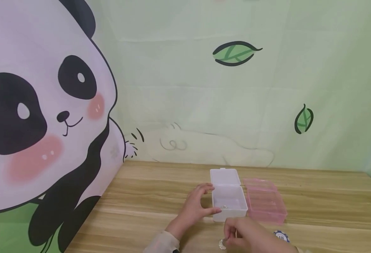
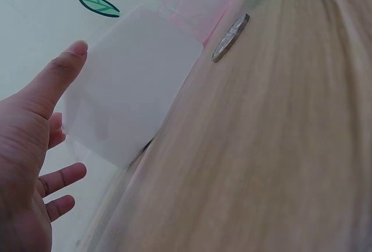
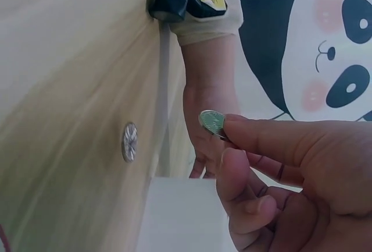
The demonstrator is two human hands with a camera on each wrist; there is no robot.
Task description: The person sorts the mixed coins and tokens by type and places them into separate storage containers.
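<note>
Coin [image 3: 211, 121], small silvery disc, pinched at fingertips of right hand [image 1: 245, 234], near edge of frosted plastic box [image 1: 229, 203]. Left hand [image 1: 194, 207] open, fingers against box's left side. Second coin [image 1: 222, 244] flat on wood-grain table [image 1: 315, 196]. Pink box [image 1: 265, 203] right; striped chip [image 1: 281, 235] half hidden.

Clear white box [image 1: 229, 202], pink box [image 1: 265, 203], silver coin [image 3: 212, 122], blue-white chip [image 1: 281, 235], wood-grain table [image 1: 141, 196]
</note>
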